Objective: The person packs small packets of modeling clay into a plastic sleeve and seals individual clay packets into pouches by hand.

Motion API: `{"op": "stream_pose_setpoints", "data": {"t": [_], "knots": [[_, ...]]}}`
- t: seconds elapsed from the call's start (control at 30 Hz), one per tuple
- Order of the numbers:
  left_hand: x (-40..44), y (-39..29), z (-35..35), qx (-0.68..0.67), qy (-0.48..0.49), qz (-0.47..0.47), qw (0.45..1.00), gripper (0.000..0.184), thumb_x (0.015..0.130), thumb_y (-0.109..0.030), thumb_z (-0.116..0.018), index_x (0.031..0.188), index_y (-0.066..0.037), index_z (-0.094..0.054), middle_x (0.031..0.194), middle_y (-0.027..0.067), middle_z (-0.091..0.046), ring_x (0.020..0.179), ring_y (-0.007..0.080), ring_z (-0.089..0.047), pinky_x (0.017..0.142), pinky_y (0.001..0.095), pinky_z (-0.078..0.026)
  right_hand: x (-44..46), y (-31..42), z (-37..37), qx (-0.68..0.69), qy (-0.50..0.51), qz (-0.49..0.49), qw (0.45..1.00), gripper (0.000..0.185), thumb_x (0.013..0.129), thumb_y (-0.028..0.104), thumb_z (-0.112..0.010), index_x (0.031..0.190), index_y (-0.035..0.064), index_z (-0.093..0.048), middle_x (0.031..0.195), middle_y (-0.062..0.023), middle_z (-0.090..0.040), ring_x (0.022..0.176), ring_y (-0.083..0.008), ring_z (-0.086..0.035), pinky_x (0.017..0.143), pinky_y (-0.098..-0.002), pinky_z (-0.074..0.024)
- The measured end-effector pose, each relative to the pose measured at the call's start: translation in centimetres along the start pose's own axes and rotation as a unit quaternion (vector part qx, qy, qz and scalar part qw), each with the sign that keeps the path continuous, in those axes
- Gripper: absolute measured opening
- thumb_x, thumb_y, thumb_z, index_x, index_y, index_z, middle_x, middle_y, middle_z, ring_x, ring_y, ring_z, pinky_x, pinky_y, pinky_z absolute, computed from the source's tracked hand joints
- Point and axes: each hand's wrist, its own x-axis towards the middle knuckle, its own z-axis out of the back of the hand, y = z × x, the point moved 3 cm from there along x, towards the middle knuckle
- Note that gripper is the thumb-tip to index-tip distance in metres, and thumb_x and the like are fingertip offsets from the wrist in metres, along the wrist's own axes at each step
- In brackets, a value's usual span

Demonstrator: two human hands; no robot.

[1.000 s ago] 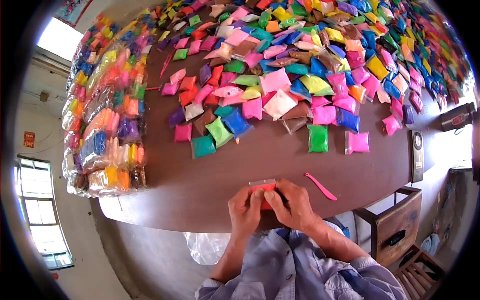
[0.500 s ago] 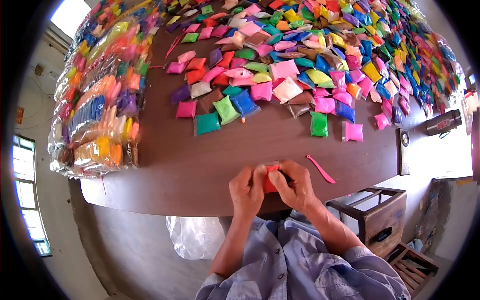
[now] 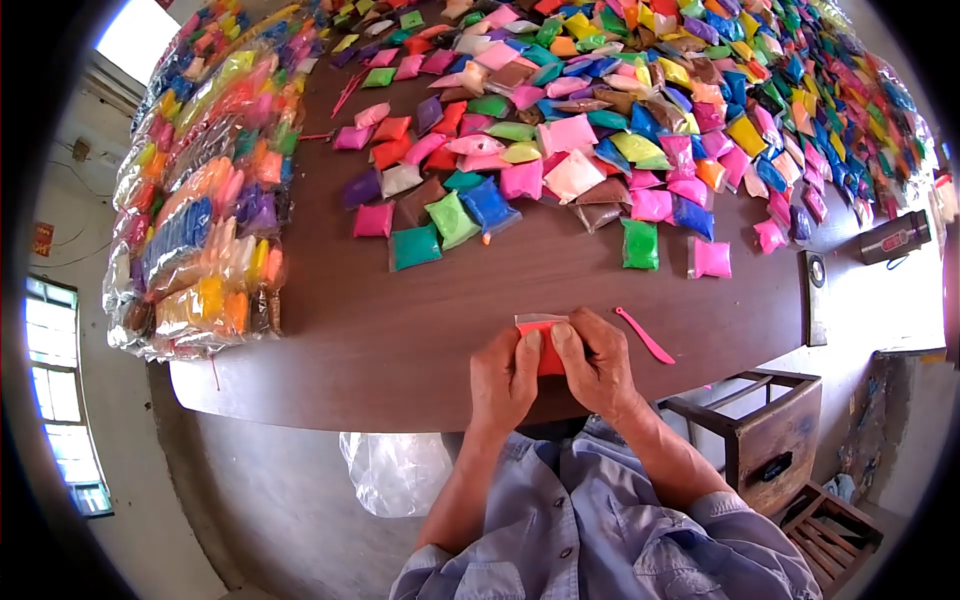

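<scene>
Between my two hands is a small clear plastic packet with red filling point(image 3: 549, 360), held over the table's near edge. My left hand point(image 3: 503, 378) grips its left side, thumb on top. My right hand point(image 3: 600, 365) pinches the right side, its thumb pressed on the face. The fingers beneath the packet are hidden. The packet's clear upper edge sticks out beyond the thumbs. A pink plastic modelling knife point(image 3: 645, 336) lies on the table just right of my right hand, apart from it.
Many coloured packets point(image 3: 570, 175) spread over the far side of the brown table point(image 3: 380, 330). Bundled packets in clear bags point(image 3: 205, 220) are stacked on the left. A dark bottle point(image 3: 893, 238) lies at the right. A wooden stool point(image 3: 770, 430) and a clear plastic bag point(image 3: 395, 470) are below the table.
My thumbs have shifted on the red packet, and more of its face and clear upper edge shows. The view has moved slightly.
</scene>
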Motion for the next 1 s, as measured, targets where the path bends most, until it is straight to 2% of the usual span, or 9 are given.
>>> {"op": "stream_pose_setpoints", "data": {"t": [0.07, 0.17, 0.3, 0.53, 0.6, 0.67, 0.9, 0.97, 1.0], "knots": [[-0.3, 0.4, 0.4, 0.04, -0.007, 0.003, 0.999, 0.025, 0.105, -0.017, -0.062, 0.089, 0.002, -0.069, 0.065, 0.0136, -0.058, 0.058, 0.0161, -0.052, 0.055, 0.0346, -0.045, -0.5, -0.4, 0.0, 0.012, 0.048, -0.055, 0.997, 0.018, 0.103, 0.015, -0.065, 0.096, -0.0014, -0.067, 0.069, -0.0127, -0.056, 0.058, -0.0193, -0.05, 0.056, -0.0348, -0.0429], [0.0, -0.5, 0.2, 0.041, -0.035, -0.032, 0.998, 0.025, 0.105, -0.018, -0.064, 0.09, 0.001, -0.07, 0.066, 0.0147, -0.059, 0.056, 0.0173, -0.053, 0.055, 0.0348, -0.045, -0.5, -0.8, -0.6, 0.03, 0.023, -0.03, 0.999, 0.019, 0.103, 0.017, -0.065, 0.098, -0.0009, -0.068, 0.068, -0.0122, -0.058, 0.057, -0.0195, -0.05, 0.055, -0.0342, -0.0438], [-0.1, -0.2, 0.1, 0.011, -0.013, -0.006, 1.0, 0.028, 0.104, -0.023, -0.067, 0.09, 0.001, -0.07, 0.065, 0.014, -0.059, 0.056, 0.0156, -0.053, 0.054, 0.0344, -0.045, -0.6, -1.0, -0.1, 0.016, 0.008, -0.035, 0.999, 0.017, 0.104, 0.013, -0.063, 0.098, -0.0018, -0.067, 0.072, -0.0131, -0.059, 0.062, -0.0173, -0.053, 0.058, -0.0321, -0.0453], [-0.1, -0.1, -0.6, 0.025, 0.023, -0.012, 0.999, 0.032, 0.101, -0.029, -0.071, 0.086, -0.001, -0.068, 0.066, 0.0168, -0.06, 0.053, 0.0229, -0.054, 0.053, 0.036, -0.044, -0.2, -0.3, -0.2, 0.019, -0.05, -0.03, 0.998, 0.018, 0.105, 0.013, -0.061, 0.098, -0.002, -0.067, 0.072, -0.0119, -0.059, 0.065, -0.0138, -0.053, 0.059, -0.0315, -0.045], [-0.2, 0.2, -0.4, 0.029, 0.014, -0.007, 0.999, 0.032, 0.101, -0.028, -0.071, 0.085, -0.001, -0.067, 0.066, 0.0174, -0.059, 0.053, 0.0245, -0.054, 0.053, 0.0366, -0.044, -0.2, -0.8, -0.3, 0.022, -0.026, -0.029, 0.999, 0.019, 0.106, 0.014, -0.061, 0.098, -0.0018, -0.067, 0.071, -0.0116, -0.059, 0.064, -0.0135, -0.052, 0.058, -0.032, -0.0442], [-0.2, 0.0, 0.0, 0.046, 0.003, -0.022, 0.999, 0.032, 0.102, -0.027, -0.071, 0.084, -0.001, -0.067, 0.065, 0.0182, -0.058, 0.052, 0.024, -0.053, 0.052, 0.0369, -0.044, -0.5, -1.3, -0.4, 0.035, 0.022, -0.052, 0.998, 0.021, 0.106, 0.016, -0.06, 0.096, -0.0013, -0.065, 0.07, -0.0108, -0.057, 0.062, -0.0137, -0.048, 0.056, -0.0339, -0.0422], [-0.4, -0.3, 0.0, 0.018, 0.016, -0.013, 1.0, 0.031, 0.101, -0.028, -0.073, 0.088, 0.0, -0.069, 0.064, 0.0153, -0.059, 0.053, 0.0196, -0.052, 0.052, 0.0364, -0.043, -0.6, -1.4, -0.1, 0.019, 0.021, -0.048, 0.998, 0.02, 0.107, 0.016, -0.06, 0.1, -0.0015, -0.065, 0.072, -0.0094, -0.058, 0.065, -0.0128, -0.048, 0.058, -0.0323, -0.0438], [-0.5, -0.6, -0.1, -0.03, 0.052, 0.009, 0.998, 0.026, 0.101, -0.021, -0.069, 0.088, 0.002, -0.067, 0.064, 0.0092, -0.055, 0.06, 0.0096, -0.046, 0.052, 0.0309, -0.039, -0.5, -0.8, 0.1, 0.032, -0.008, -0.065, 0.997, 0.027, 0.11, 0.024, -0.057, 0.107, -0.0014, -0.067, 0.078, -0.0024, -0.061, 0.073, -0.0085, -0.049, 0.063, -0.0275, -0.0446], [-0.3, -0.8, -0.3, -0.03, 0.054, 0.009, 0.998, 0.026, 0.101, -0.021, -0.069, 0.088, 0.002, -0.067, 0.064, 0.0092, -0.055, 0.06, 0.0096, -0.046, 0.052, 0.0309, -0.039, -0.4, -0.7, 0.3, 0.032, -0.01, -0.065, 0.997, 0.027, 0.11, 0.024, -0.057, 0.107, -0.0014, -0.067, 0.078, -0.0024, -0.061, 0.073, -0.0085, -0.049, 0.063, -0.0275, -0.0446]]}}
